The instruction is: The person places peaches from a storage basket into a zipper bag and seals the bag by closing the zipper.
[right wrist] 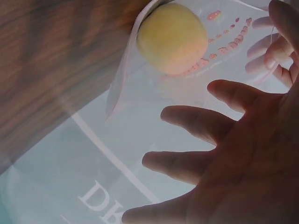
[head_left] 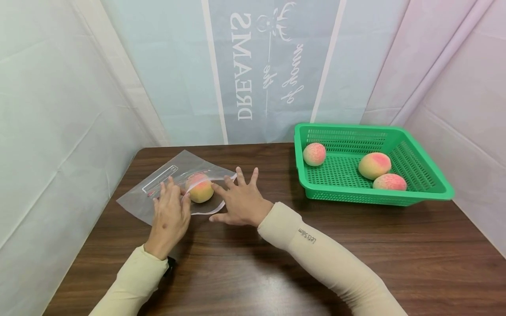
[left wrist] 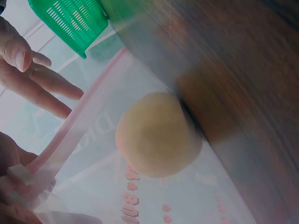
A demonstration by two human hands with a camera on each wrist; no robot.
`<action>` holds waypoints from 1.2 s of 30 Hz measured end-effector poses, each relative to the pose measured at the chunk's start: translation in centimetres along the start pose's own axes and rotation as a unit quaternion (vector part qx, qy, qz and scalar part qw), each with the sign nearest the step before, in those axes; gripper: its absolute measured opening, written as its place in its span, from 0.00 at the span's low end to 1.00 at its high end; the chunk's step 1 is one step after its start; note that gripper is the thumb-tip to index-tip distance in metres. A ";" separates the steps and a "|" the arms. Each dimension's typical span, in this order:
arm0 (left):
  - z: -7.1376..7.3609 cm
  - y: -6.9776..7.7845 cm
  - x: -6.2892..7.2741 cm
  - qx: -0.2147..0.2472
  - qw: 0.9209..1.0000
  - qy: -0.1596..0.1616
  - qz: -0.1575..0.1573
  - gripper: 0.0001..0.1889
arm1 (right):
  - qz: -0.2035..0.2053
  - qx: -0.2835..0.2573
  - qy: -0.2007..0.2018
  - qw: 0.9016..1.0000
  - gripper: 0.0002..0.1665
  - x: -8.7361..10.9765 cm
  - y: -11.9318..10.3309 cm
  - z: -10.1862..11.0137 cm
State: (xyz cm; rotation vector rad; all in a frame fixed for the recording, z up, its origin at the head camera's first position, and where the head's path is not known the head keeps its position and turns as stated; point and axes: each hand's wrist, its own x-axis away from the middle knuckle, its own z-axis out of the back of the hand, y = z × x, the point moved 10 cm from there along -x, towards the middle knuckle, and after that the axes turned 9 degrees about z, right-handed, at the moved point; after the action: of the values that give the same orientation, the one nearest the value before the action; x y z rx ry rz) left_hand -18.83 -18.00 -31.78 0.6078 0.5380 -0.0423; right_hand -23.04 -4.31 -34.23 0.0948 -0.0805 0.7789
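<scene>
A clear zip bag (head_left: 136,199) with a printed label lies on the table, its white-edged mouth facing right. One peach (head_left: 200,192) sits just inside that mouth; in the left wrist view the peach (left wrist: 156,135) shows against the bag's red print. My left hand (head_left: 169,219) pinches the bag's edge near the mouth, with some fingertips seen through the film in the right wrist view. Right of the peach, my right hand (head_left: 243,202) has its fingers spread and straight, close to the bag's rim. Whether its fingertips touch the rim I cannot tell.
A green plastic basket (head_left: 356,196) stands at the right of the brown wooden table (head_left: 237,272). Inside it are a peach (head_left: 314,154) at the left and two more at the right, including the larger peach (head_left: 374,165). A printed curtain (head_left: 272,127) hangs behind.
</scene>
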 end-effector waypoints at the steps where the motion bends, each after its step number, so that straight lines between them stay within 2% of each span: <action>1: 0.0 0.0 0.0 0.000 1.000 0.000 0.000 0.05 | -0.003 -0.003 0.000 1.000 0.53 0.1 0.2 0.1; 13: -0.1 -0.4 0.2 0.005 1.000 -0.006 0.013 0.07 | -0.041 -0.023 -0.009 0.999 0.59 1.7 4.0 0.1; 23: -0.1 -0.6 0.2 0.004 1.000 -0.011 0.020 0.06 | -0.075 -0.058 0.022 0.995 0.61 3.1 7.0 1.0; 36: 0.0 -0.7 0.3 0.002 1.000 -0.008 0.017 0.07 | -0.104 -0.070 0.030 0.992 0.63 4.5 9.4 2.2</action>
State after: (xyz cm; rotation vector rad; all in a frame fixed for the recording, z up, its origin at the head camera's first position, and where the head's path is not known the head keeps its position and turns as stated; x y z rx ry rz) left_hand -18.65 -18.54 -32.29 0.6206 0.5113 -0.0166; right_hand -26.56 5.26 -30.98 -0.0519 -0.0669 0.5656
